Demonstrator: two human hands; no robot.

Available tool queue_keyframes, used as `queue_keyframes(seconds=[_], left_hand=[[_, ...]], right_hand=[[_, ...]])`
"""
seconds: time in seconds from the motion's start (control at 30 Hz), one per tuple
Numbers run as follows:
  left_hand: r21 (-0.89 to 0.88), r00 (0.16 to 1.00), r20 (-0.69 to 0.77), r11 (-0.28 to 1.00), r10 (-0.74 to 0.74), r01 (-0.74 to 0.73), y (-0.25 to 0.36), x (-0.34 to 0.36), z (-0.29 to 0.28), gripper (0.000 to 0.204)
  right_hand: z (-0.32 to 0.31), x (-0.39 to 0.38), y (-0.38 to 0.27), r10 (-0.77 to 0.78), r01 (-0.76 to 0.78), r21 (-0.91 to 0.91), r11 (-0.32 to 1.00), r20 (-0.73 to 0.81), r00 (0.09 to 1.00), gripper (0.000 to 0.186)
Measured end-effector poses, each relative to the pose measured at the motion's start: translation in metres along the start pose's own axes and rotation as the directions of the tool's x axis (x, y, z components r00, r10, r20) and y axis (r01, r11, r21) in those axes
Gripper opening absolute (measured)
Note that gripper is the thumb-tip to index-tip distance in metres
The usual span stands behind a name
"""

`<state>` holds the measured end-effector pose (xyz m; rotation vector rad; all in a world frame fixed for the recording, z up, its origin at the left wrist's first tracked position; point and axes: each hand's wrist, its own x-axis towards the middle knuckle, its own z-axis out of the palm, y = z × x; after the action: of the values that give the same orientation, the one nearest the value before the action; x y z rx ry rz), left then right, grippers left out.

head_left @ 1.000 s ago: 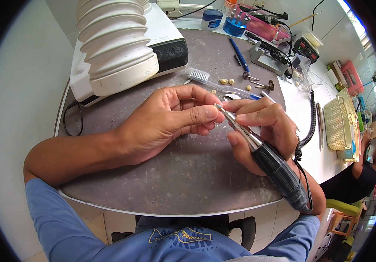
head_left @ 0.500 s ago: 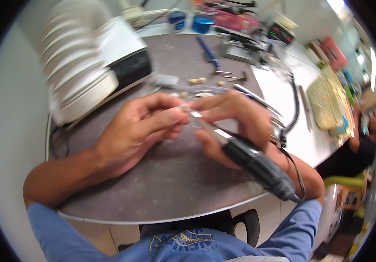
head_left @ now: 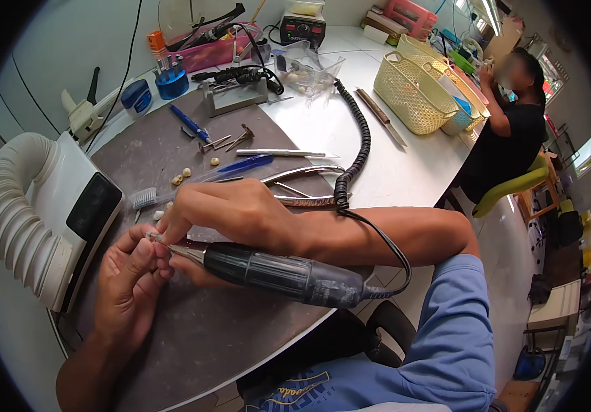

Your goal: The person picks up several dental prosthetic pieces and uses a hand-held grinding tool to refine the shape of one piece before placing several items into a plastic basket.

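My right hand (head_left: 237, 209) is wrapped round a black rotary handpiece (head_left: 278, 272) with a silver nose, its coiled cable running off to the right. The nose points left toward the fingertips of my left hand (head_left: 122, 285). Those fingers are pinched together at the tool's tip, and what they hold is too small and too covered to make out. Just beyond the hands lie a toothbrush (head_left: 144, 198) with a clear handle and several cream tooth-shaped pieces (head_left: 177, 180). Silver pliers (head_left: 302, 172) rest behind my right wrist.
A white extractor with a ribbed hose (head_left: 24, 199) stands at left. Further back are a blue pen (head_left: 189, 122), a bur holder (head_left: 171, 82), a metal stand (head_left: 235, 99) and a control box (head_left: 302, 29). A wooden-handled knife (head_left: 380, 117) and yellow baskets (head_left: 416, 96) lie right; a person (head_left: 508, 130) sits beyond.
The view has swung to the right, so hands and desk appear further left and the seated person shows more fully. Both hands stay together at the handpiece's tip.
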<state>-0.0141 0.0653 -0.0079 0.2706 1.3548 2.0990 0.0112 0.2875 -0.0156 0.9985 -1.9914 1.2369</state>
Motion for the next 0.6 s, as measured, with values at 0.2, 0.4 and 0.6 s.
queue_keyframes(seconds=[0.2,0.4,0.6], left_hand=[[-0.007,1.000,-0.021,1.000,-0.001,0.001,0.0017,-0.0017,-0.0014,0.024],[-0.007,1.000,-0.027,1.000,-0.012,0.012,0.0021,-0.0026,-0.0025,0.022],[-0.001,1.000,-0.012,1.000,-0.014,0.014,-0.0013,0.0022,0.0046,0.023]], right_hand=[[0.0046,0.0007,0.0010,-0.003,0.002,-0.005,1.000,-0.012,1.000,0.024],[0.0058,0.0003,0.0019,-0.020,0.020,-0.004,1.000,-0.023,1.000,0.025],[0.0028,-0.0044,0.0063,-0.071,0.069,-0.025,0.997,-0.080,0.994,0.029]])
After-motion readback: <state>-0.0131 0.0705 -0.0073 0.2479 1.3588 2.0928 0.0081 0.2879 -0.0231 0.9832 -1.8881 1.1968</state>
